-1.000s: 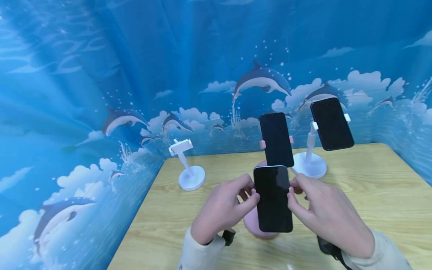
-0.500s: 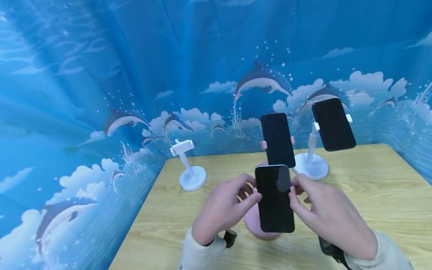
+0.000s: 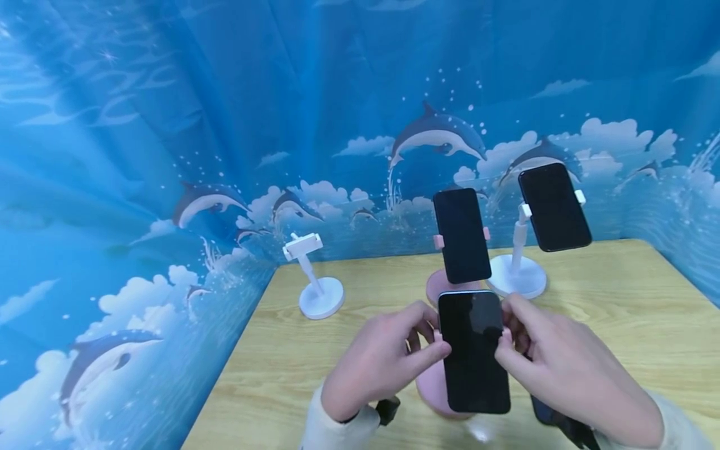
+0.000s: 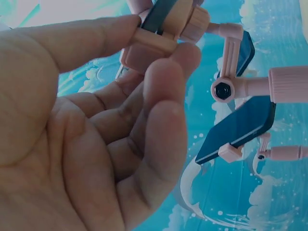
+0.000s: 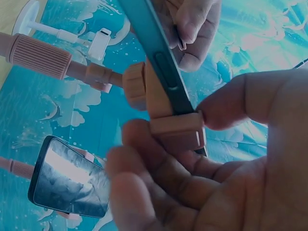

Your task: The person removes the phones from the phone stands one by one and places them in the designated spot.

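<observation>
A dark-screened smartphone [image 3: 475,356] sits upright in the clamp of a pink phone stand, whose round base [image 3: 435,390] shows partly behind it. At the phone's left edge, my left hand [image 3: 388,359] pinches one clamp arm [image 4: 144,53] between thumb and fingers. My right hand [image 3: 574,369] does the same with the opposite clamp arm [image 5: 178,131]. In the right wrist view the phone's side edge [image 5: 166,67] lies within the clamp. The stand's knob [image 5: 134,85] and ribbed pole [image 5: 41,55] show behind. Most of the pole is hidden in the head view.
Just behind stands another pink holder with a phone [image 3: 462,234]. To its right is a white stand [image 3: 517,276] carrying a tilted phone [image 3: 554,206]. A white stand [image 3: 320,297] with a bare clamp is at the left. A dolphin-print curtain [image 3: 337,125] encloses the wooden table [image 3: 270,375].
Both hands and the phone in its clamp have shifted down and slightly right, toward the person, in the last half second. More of the rear pink base now shows. The other stands keep their places.
</observation>
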### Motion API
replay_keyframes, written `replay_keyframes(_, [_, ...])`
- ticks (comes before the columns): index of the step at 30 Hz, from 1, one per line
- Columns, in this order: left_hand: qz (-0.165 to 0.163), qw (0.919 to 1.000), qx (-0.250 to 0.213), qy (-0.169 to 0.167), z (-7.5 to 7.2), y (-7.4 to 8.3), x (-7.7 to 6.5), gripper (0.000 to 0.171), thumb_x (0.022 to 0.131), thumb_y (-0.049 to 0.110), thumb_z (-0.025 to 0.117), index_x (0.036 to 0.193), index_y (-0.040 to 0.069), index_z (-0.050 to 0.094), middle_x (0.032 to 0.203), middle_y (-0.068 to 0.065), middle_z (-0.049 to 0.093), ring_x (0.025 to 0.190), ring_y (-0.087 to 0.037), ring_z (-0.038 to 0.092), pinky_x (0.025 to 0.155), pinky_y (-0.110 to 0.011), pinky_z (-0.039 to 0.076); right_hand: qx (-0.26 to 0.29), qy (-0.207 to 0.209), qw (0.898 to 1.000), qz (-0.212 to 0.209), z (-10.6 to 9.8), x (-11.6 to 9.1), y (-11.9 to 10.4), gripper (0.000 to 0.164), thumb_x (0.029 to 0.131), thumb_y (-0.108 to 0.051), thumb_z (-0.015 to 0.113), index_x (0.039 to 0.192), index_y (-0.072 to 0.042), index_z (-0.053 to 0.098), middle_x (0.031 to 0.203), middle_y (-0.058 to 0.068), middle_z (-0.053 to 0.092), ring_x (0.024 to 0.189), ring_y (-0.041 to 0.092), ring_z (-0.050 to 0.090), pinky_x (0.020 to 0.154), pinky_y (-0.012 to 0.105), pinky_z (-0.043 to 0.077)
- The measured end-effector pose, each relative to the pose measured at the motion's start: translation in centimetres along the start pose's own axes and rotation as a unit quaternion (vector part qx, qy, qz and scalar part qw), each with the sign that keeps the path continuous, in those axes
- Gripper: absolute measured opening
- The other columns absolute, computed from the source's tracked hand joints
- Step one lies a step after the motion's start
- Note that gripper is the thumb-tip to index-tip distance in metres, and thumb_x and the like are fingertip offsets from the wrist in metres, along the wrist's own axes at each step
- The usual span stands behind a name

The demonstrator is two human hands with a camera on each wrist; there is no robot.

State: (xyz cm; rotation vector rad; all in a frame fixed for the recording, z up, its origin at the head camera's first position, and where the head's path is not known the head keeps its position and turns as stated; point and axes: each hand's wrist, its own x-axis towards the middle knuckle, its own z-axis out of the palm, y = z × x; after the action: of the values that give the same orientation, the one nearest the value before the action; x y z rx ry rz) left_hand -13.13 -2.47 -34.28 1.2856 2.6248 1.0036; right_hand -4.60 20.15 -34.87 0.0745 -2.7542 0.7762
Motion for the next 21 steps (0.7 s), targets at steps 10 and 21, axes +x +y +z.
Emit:
replay_keyframes(10, [-0.054,0.998,-0.003,-0.031,0.0,0.0,0.0,0.027,0.089,0.05,0.06,0.106,0.028,0.063,0.081,0.022,0.061,0.069,0.005,0.056,0.062,-0.018,0.048,0.002,-0.017,1.0,-0.008,-0.1,-0.2,-0.2,0.016,0.088,-0.021,0.061,0.099,-0.026,0.051,0.064,-0.018,0.051,0.055,0.0,0.046,0.047,0.023,0.037])
replay_keyframes(21, [-0.044,0.9985,0.022,-0.024,0.3,-0.1,0.0,0.025,0.089,0.053,0.057,0.092,0.029,0.064,0.071,0.023,0.057,0.063,0.005,0.054,0.058,-0.018,0.046,0.026,0.053,0.998,-0.012,0.7,-0.2,-1.3,0.07,0.086,-0.025,0.065,0.145,-0.025,0.028,0.113,0.001,0.061,0.064,0.004,0.054,0.05,0.024,0.044])
